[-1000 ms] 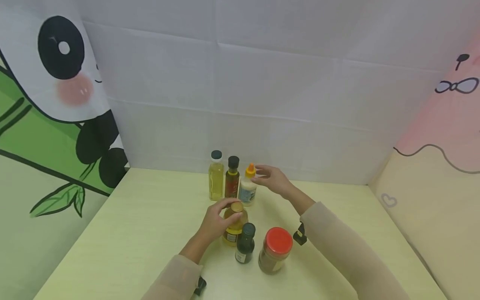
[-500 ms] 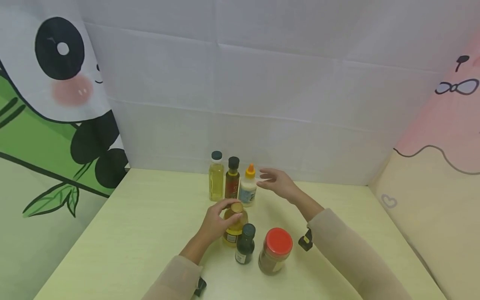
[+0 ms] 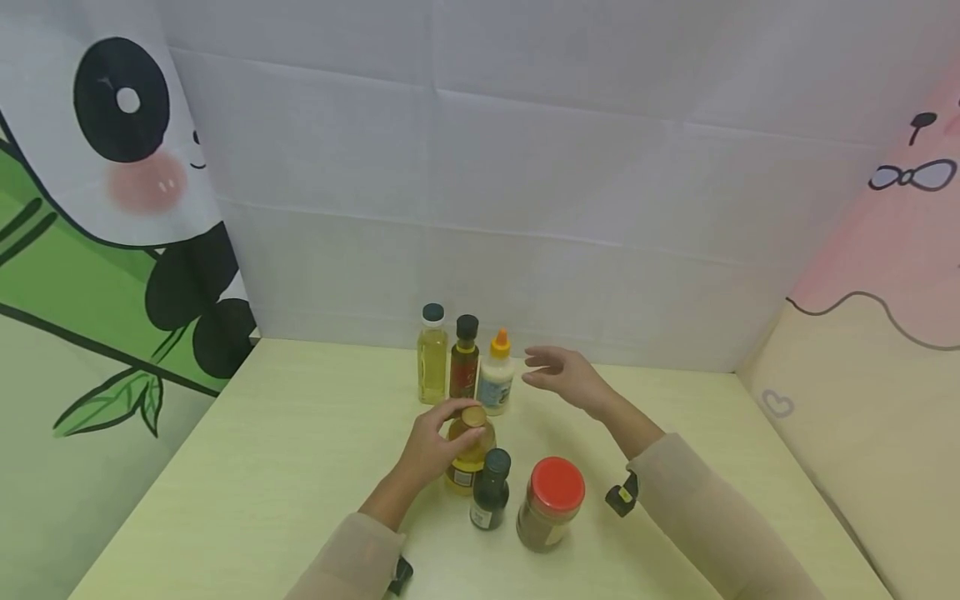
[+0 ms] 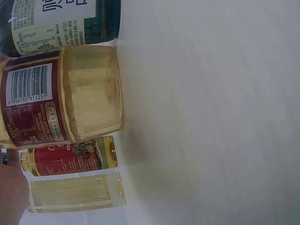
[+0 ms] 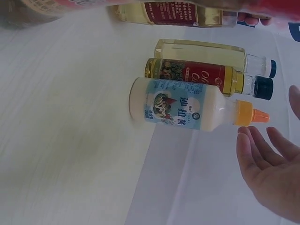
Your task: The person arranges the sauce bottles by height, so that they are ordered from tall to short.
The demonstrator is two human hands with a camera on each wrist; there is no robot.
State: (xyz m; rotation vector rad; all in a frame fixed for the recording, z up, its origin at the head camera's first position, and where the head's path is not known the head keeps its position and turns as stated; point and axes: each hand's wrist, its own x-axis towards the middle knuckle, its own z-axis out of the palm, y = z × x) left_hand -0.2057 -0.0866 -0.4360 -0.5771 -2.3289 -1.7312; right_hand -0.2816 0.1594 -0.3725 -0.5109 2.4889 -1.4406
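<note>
In the head view my left hand (image 3: 435, 442) holds the neck of a yellow oil bottle (image 3: 463, 476), its thumb and fingers around the cap. The left wrist view shows that bottle's barcode label (image 4: 29, 84). My right hand (image 3: 572, 382), fingers loosely bent and holding nothing, is just right of a white squeeze bottle (image 3: 495, 385) with an orange tip. Beside that bottle, a dark-capped bottle with a red label (image 3: 464, 367) and a slim pale-yellow oil bottle (image 3: 432, 362) stand in a row.
A small dark bottle (image 3: 490, 493) stands close to the held bottle's front right. Right of it is a red-lidded jar (image 3: 556, 492). Behind the pale table (image 3: 300, 433) hangs a white cloth (image 3: 525, 183), with printed panels at both sides.
My right hand has moved away from the squeeze bottle, rightward and slightly toward the front. My left hand stays on the yellow oil bottle.
</note>
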